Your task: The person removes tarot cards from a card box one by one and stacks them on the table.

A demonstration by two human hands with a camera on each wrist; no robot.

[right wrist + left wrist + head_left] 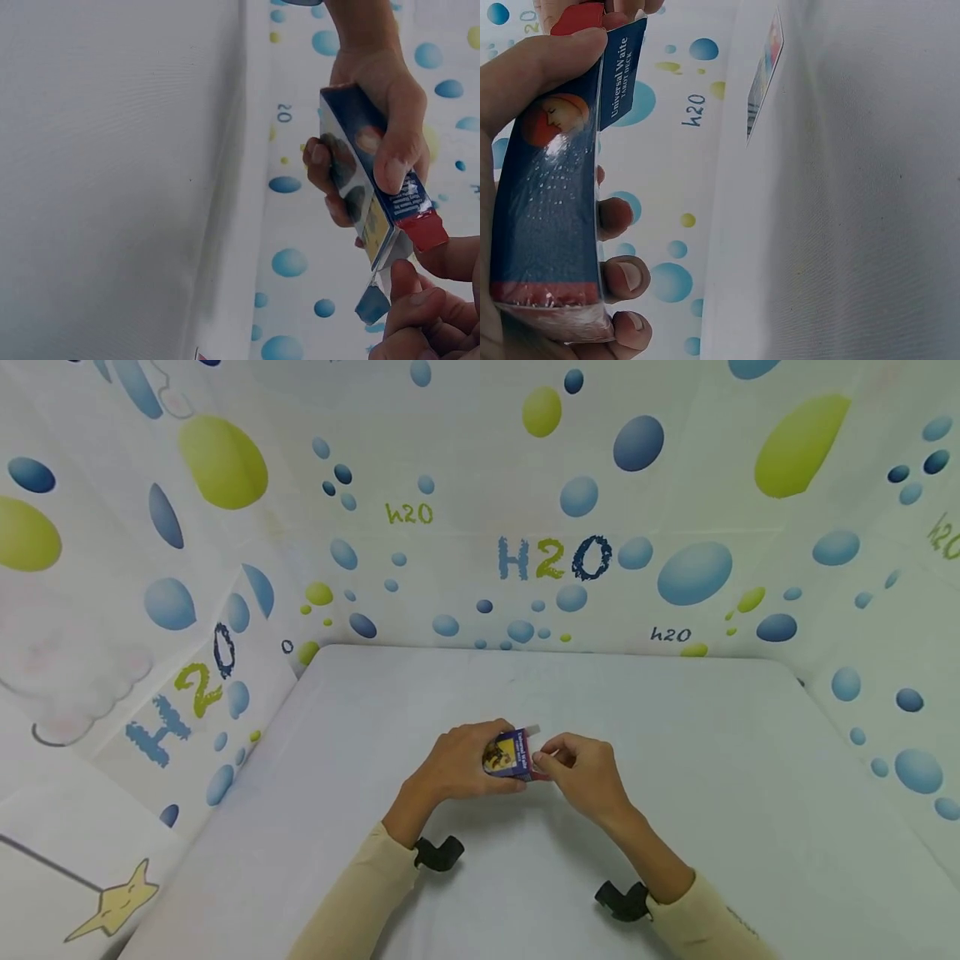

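A small blue tarot card box [506, 755] with a yellow picture panel is held up over the white table. My left hand [467, 762] grips it around its sides, thumb along one edge in the left wrist view. "Universal Waite Tarot Deck" is printed on the narrow blue side [621, 75]. My right hand [588, 774] pinches the red end flap [424, 231] between thumb and fingers. A smaller side flap [373, 304] sticks out from the same end. The inside of the box is hidden.
A thin colourful card-like piece [766, 75] shows on the white surface in the left wrist view. The white table [337, 710] meets walls hung with a dotted "H2O" cloth [465, 468]. Dark wrist mounts [441, 853] sit at both cuffs.
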